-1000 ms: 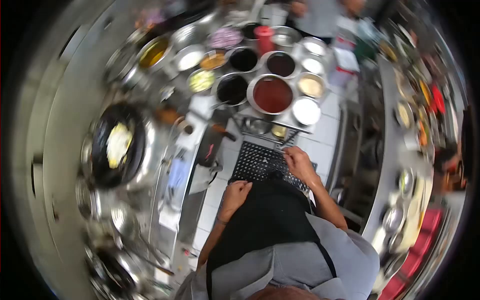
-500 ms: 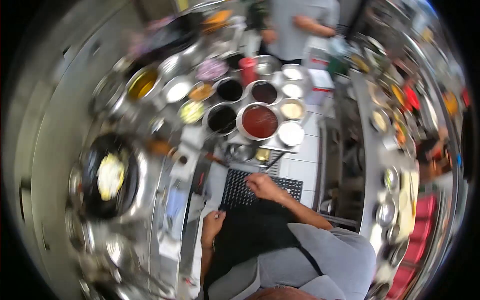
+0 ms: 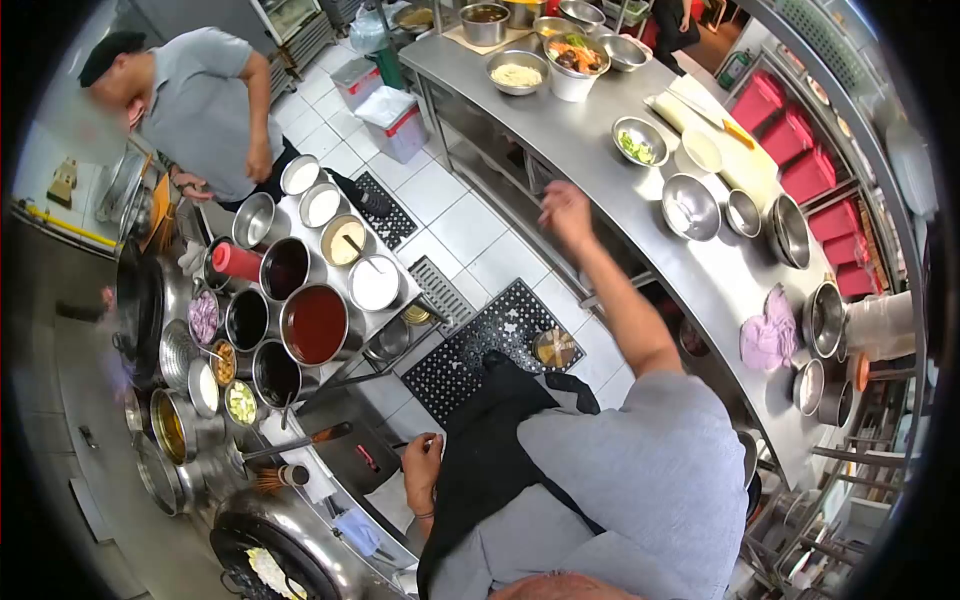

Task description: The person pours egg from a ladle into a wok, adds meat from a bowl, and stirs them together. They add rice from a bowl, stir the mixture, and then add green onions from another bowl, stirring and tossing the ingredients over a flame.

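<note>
In the head view, the right hand [image 3: 566, 212] is stretched forward at the end of a long bare forearm, near the front edge of a long stainless-steel surface [image 3: 735, 278]. Its fingers are loosely bent and released, with nothing seen in them, though blur softens their outline. The left hand [image 3: 422, 465] is low beside the black cloth apron [image 3: 482, 478], fingers curled inward; whether they grip anything I cannot tell.

On the surface, the nearest items past the right hand are chopped green pieces [image 3: 636, 148] in a shallow round steel bowl [image 3: 657, 143], well apart from the fingers. Beside it a wide shiny steel bowl [image 3: 690, 207] sits near a pale yellow board [image 3: 765, 172] that bears an orange-handled knife [image 3: 738, 132]. A crumpled lilac cloth [image 3: 768, 335] lies farther along.

On the left hand's side, a long wooden-handled metal utensil [image 3: 330, 433] lies near a round black wok [image 3: 227, 548] with white-and-yellow food [image 3: 270, 572] inside. Beyond are crowded steel pots, the largest filled with dark-red sauce [image 3: 315, 324].

A black perforated floor mat [image 3: 470, 350] lies between, a round gold-coloured container [image 3: 555, 347] at its edge. At upper left stands a co-worker in a grey shirt [image 3: 205, 105].
</note>
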`<state>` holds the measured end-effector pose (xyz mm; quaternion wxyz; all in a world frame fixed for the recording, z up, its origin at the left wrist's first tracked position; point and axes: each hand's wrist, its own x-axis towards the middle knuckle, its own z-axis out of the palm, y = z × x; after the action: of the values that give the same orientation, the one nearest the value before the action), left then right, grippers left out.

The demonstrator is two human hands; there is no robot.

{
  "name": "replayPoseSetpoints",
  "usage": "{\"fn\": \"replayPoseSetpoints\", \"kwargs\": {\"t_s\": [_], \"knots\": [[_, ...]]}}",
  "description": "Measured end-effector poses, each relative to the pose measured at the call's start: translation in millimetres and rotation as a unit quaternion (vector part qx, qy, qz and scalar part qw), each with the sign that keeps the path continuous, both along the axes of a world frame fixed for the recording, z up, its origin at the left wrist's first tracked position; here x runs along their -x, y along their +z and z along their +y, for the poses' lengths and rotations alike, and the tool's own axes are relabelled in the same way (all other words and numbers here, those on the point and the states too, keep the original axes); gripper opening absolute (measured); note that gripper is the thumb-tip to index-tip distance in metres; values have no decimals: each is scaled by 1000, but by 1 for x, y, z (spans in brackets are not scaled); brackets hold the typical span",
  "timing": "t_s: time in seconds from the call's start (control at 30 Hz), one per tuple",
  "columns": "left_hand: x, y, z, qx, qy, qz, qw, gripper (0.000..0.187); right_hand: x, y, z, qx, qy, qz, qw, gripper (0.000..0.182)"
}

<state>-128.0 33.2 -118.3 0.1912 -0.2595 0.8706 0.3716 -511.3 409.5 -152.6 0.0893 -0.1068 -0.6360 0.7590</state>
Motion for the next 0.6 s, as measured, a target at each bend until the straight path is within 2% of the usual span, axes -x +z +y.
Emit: {"fn": "replayPoseSetpoints", "kwargs": {"t_s": [0.03,0.1,0.17,0.2,0.27,0.37,0.47,0.5,0.53,0.57,0.6], "knots": [[4,1,2,-9,-4,-2,1000,29,21,8,27,26,-81,-58,995,19],[15,1,6,-32,-11,-1,999,31,67,-19,108,100,-81,-126,984,24],[18,-12,3,-52,-23,20,998,32,94,-11,144,310,-213,-179,909,43],[19,-17,3,-62,-28,29,997,32,101,-12,157,306,-237,-181,904,43],[31,5,11,-28,-39,25,999,32,110,-19,179,296,-283,-188,893,43],[39,15,15,-33,-26,38,998,32,121,-58,199,217,-301,-159,915,42],[39,24,22,-78,12,71,994,31,78,-47,163,145,-231,-114,955,43],[39,29,25,-89,44,88,991,31,70,-66,156,153,-210,-123,958,43],[37,22,27,-151,69,121,979,30,45,-53,126,87,-182,-100,974,46],[36,15,28,-201,104,160,961,30,27,-52,107,93,-114,-87,985,46],[40,28,34,-297,166,133,931,29,8,-39,85,60,-38,-100,992,42]]}}
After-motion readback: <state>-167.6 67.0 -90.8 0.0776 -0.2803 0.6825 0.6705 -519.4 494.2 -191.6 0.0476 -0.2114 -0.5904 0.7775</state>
